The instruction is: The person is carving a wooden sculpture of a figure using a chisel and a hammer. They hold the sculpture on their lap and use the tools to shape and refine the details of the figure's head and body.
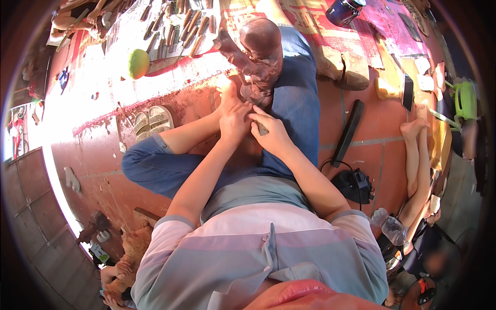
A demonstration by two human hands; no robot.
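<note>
A reddish-brown wooden carving (261, 67), with a smooth rounded top and a branching piece at its left, stands tilted between my bent legs, against the denim of my right leg. My left hand (236, 123) is beside my bare foot, its fingers closed at the lower end of the carving. What exactly those fingers grip is partly hidden. Close by on the right, my right hand (274, 135) is closed round a small grey-brown piece (263, 128), mostly covered by the fingers. The fingertips of both hands nearly meet just below the carving.
Several wooden-handled carving tools (188, 26) lie on a sunlit cloth ahead, with a green ball (138, 63) nearer left. Sandals (153, 123) are left of my foot. At right lie a wooden block (343, 70), a dark bar (347, 133) and a black corded device (354, 186). Other people sit nearby.
</note>
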